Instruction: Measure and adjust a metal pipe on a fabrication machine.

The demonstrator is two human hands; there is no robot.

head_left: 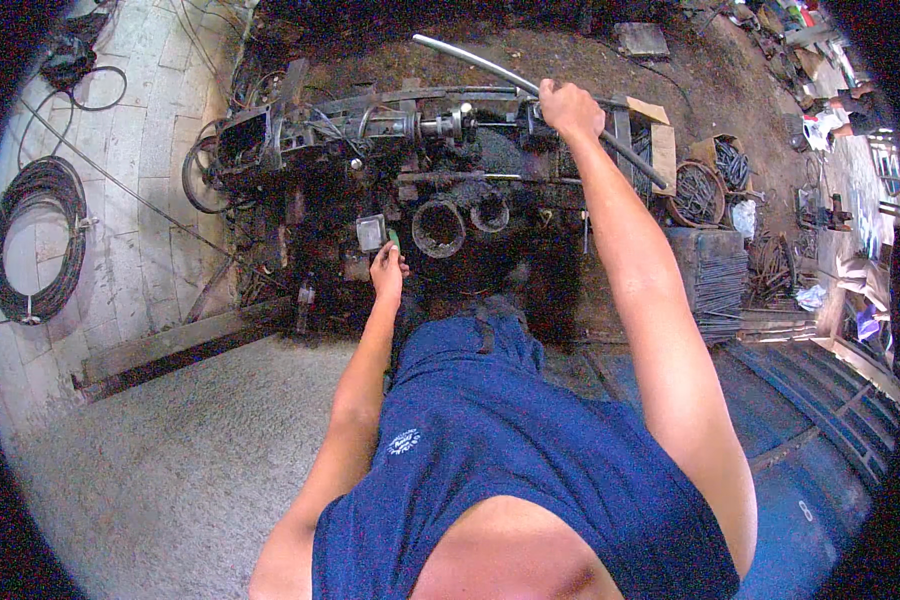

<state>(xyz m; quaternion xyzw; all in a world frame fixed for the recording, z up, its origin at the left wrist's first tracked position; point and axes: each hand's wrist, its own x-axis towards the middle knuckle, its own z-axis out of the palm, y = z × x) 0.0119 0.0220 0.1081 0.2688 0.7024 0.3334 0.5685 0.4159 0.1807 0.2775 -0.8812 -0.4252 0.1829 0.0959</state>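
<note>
My right hand [572,110] is closed round a long metal rod [480,65], above the right part of a dark, greasy machine [390,122]. The rod slants from the upper left down to the right, its left part bright and its right part darker. Lower and to the left, my left hand [388,274] has its fingers bent together at a small green piece [394,240]. Right beside that piece is a pale grey square box [371,232]. Whether the green piece is fixed to the machine I cannot tell.
Two round rings [438,228] show low on the machine. At right are a basket of metal pieces [696,192] and a stack of thin rods [708,280]. A coil of black cable [38,240] lies on the left floor, and a bottle [306,302] stands near the machine.
</note>
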